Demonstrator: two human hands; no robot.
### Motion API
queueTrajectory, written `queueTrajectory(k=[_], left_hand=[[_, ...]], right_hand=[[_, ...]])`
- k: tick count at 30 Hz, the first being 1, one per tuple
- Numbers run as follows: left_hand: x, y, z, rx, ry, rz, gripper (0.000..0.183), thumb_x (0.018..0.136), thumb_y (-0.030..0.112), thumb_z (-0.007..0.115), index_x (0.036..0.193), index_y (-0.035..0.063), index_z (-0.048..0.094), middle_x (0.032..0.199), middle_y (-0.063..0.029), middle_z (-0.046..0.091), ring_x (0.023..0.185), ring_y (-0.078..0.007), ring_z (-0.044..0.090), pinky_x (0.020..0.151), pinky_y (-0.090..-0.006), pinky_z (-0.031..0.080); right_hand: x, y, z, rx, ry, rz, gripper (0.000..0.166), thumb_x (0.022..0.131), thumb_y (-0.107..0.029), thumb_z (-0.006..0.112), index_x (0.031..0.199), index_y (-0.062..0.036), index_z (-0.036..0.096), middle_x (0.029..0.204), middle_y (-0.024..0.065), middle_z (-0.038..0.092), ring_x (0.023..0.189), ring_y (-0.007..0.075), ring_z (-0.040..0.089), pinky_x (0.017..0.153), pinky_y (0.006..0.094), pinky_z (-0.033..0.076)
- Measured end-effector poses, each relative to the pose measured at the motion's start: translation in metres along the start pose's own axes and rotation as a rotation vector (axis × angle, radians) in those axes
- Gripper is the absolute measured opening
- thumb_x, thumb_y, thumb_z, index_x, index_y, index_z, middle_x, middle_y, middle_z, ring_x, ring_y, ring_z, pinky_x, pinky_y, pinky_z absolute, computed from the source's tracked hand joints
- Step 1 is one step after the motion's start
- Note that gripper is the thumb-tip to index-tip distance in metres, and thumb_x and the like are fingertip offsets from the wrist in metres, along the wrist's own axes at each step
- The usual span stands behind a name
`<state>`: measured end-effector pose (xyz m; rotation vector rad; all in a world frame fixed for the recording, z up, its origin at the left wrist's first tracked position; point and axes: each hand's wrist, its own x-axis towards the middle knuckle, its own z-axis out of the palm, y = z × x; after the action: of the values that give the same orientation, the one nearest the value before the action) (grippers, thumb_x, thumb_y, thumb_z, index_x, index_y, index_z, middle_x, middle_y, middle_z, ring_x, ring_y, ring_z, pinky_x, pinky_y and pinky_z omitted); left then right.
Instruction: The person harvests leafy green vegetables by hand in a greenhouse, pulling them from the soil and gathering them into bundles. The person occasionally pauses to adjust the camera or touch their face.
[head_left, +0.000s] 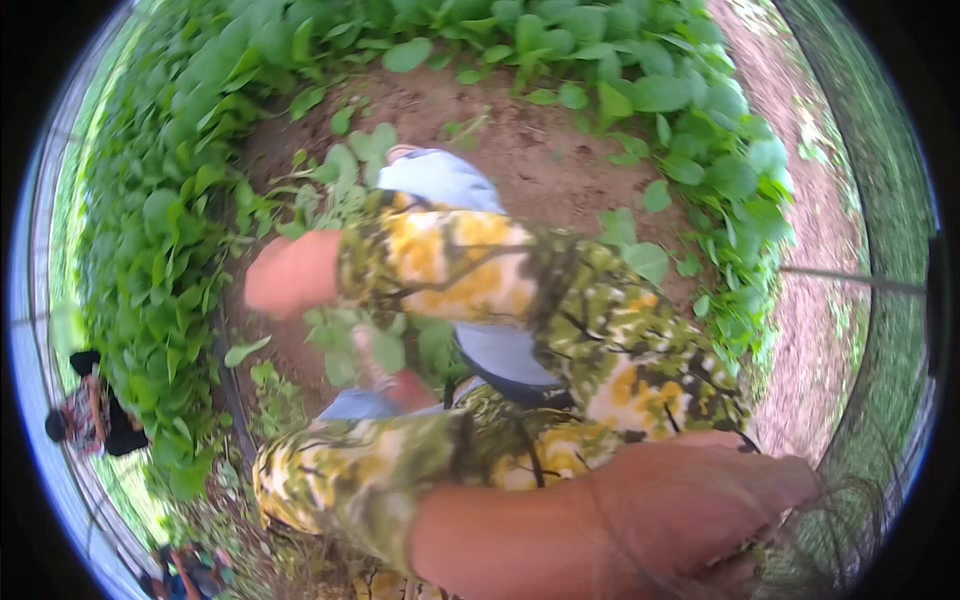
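Observation:
My left hand (739, 487) reaches across my body at lower right, against the upper part of my right sleeve (637, 352), which has a green, yellow and white branch print. Its fingers are partly hidden, so I cannot tell whether they grip the cloth. My right hand (292, 276) is blurred and curled, stretched to the left over bare soil. Uprooted-looking leafy seedlings (337, 176) lie just beyond it. More broad green leaves (341, 349) show on its near side; whether the hand holds any is unclear. Light-blue trousers (439, 176) cover my bent leg.
Dense leafy green plants (161, 225) ring the brown soil (517, 150) on the left, front and right. A dark hose or strip (234, 397) runs along the left. Beyond the right-hand plants lies a dirt path (814, 300). Two people (97, 416) (191, 574) appear at far left and lower left.

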<state>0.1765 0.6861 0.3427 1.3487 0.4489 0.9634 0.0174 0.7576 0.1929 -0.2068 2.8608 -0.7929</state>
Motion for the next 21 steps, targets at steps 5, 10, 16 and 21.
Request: queueTrajectory(k=[5,10,16,21], left_hand=[[-0.019,0.007,-0.006,0.068,0.134,-0.016,0.033,0.081,0.011,0.059,0.113,0.0016,0.055,0.101,-0.0124,0.062,0.093,-0.0251,0.061,0.079,-0.0393,0.048],[-0.049,0.015,-0.02,0.118,0.18,0.018,0.033,0.081,0.011,0.059,0.113,0.0016,0.055,0.102,-0.0122,0.063,0.093,-0.0248,0.061,0.08,-0.0394,0.048],[-0.075,0.023,-0.011,0.19,0.307,0.009,0.034,0.081,0.011,0.059,0.113,0.0016,0.055,0.102,-0.0121,0.063,0.094,-0.0243,0.061,0.08,-0.0396,0.048],[-0.075,0.031,0.0,0.268,0.353,-0.013,0.034,0.081,0.011,0.06,0.113,0.0015,0.056,0.102,-0.0119,0.063,0.094,-0.024,0.061,0.08,-0.0397,0.048]], right_hand=[[0.033,-0.01,0.007,-0.036,-0.05,-0.185,0.018,0.076,-0.014,0.059,0.091,-0.0047,0.061,0.084,0.0132,0.063,0.084,0.0311,0.062,0.068,0.041,0.051],[0.005,0.012,-0.004,-0.105,-0.076,-0.143,0.018,0.079,-0.016,0.057,0.093,-0.0039,0.057,0.082,0.0153,0.062,0.081,0.0331,0.062,0.068,0.0438,0.049],[0.007,0.001,-0.01,-0.053,-0.056,-0.192,0.027,0.08,-0.017,0.055,0.103,-0.0031,0.053,0.076,0.0159,0.061,0.074,0.035,0.061,0.064,0.0444,0.048],[0.008,0.004,-0.007,-0.016,0.001,-0.192,0.025,0.079,-0.016,0.055,0.102,-0.0046,0.055,0.087,0.018,0.062,0.085,0.0345,0.06,0.073,0.0445,0.048]])
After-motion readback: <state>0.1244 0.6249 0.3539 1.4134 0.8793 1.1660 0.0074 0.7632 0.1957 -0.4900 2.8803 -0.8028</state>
